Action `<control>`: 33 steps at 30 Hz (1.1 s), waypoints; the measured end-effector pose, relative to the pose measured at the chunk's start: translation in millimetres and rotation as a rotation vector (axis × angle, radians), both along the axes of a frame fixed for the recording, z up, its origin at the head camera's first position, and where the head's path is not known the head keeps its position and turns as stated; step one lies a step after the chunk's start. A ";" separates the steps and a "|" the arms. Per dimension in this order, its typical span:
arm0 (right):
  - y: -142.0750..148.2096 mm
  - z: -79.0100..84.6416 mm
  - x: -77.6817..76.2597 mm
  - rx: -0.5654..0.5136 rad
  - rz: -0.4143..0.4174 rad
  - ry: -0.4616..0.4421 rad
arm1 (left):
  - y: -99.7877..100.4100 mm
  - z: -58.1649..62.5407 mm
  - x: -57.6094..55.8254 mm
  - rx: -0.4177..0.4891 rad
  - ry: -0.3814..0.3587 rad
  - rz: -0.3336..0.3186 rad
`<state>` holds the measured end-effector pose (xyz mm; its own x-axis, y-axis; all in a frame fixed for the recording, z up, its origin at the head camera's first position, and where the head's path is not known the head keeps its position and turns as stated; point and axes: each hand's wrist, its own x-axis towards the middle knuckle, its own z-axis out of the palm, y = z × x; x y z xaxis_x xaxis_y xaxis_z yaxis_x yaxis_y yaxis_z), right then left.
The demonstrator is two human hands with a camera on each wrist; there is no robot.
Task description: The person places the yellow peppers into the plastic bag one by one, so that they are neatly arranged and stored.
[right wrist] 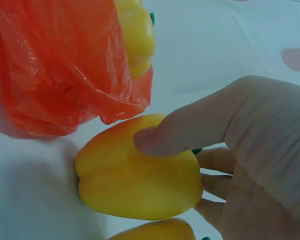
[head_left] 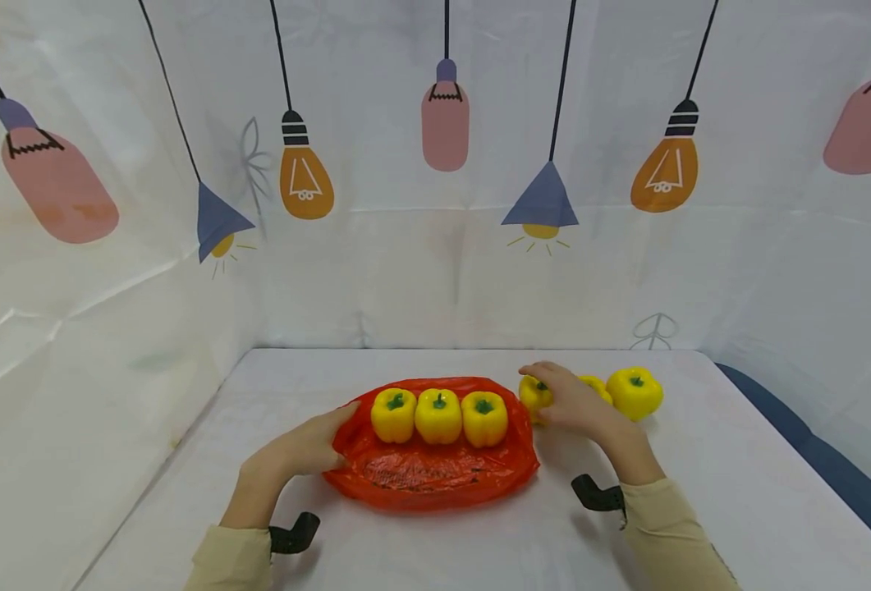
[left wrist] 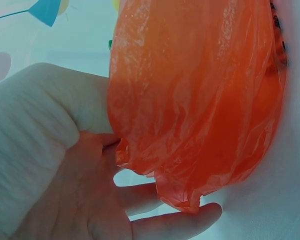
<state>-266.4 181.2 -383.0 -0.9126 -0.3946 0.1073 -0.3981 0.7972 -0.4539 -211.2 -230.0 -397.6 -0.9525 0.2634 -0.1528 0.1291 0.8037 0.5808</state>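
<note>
A red plastic bag [head_left: 435,480] lies with its mouth spread, and three yellow bell peppers [head_left: 438,416] with green stems sit in a row in it. My left hand [head_left: 309,443] holds the bag's left edge; in the left wrist view the thumb goes behind the red film [left wrist: 190,100] and the other fingers lie under its rim. Just right of the bag, my right hand [head_left: 571,398] grips another yellow bell pepper [right wrist: 140,175], thumb on its side and fingers at its stem end. That pepper lies on its side, close to the bag's rim.
Beyond my right hand sit more yellow peppers, one in plain sight [head_left: 634,394] and one partly hidden [head_left: 598,386] by the hand. The white-covered table [head_left: 420,558] ends at a printed white backdrop [head_left: 376,279]. Something dark blue [head_left: 812,443] runs along the right edge.
</note>
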 end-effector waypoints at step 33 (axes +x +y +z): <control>0.3 -1.0 -2.3 0.021 -0.047 0.189 | 0.4 0.8 1.1 -0.005 0.015 -0.005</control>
<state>-268.7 181.5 -384.0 -0.8942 -0.3564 0.2708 -0.4372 0.8253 -0.3574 -210.2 -229.6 -396.7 -0.9535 0.2671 -0.1395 0.1418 0.8061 0.5745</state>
